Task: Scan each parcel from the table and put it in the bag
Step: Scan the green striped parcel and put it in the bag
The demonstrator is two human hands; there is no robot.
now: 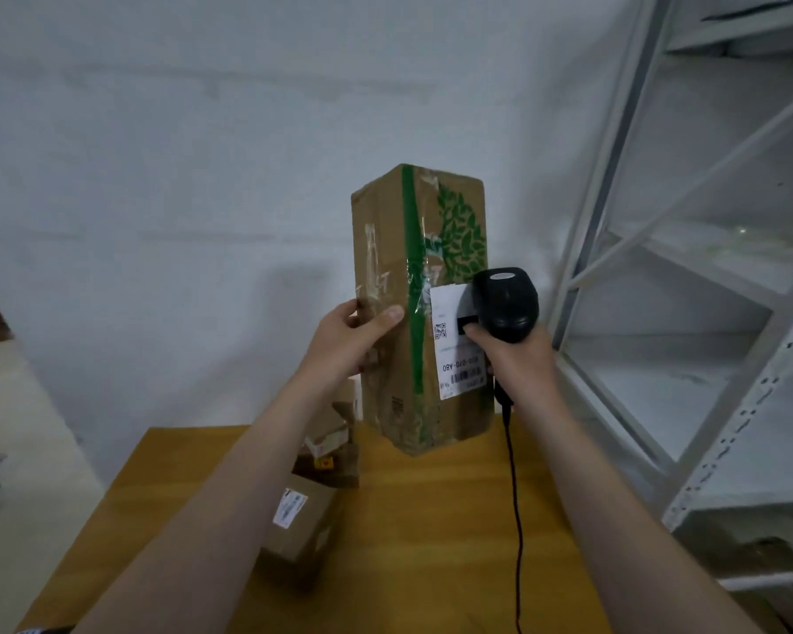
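A tall brown cardboard parcel with a green stripe and green leaf print is held upright above the wooden table. My left hand grips its left side. A white shipping label is stuck on the face turned to me. My right hand holds a black corded barcode scanner right against that label, covering part of it. Under my left forearm, two smaller cardboard parcels lie on the table. No bag is in view.
A grey metal shelf rack stands close on the right. A white wall is right behind the table. The scanner's black cable hangs down over the table. Another pale surface with blurred items lies at the far left.
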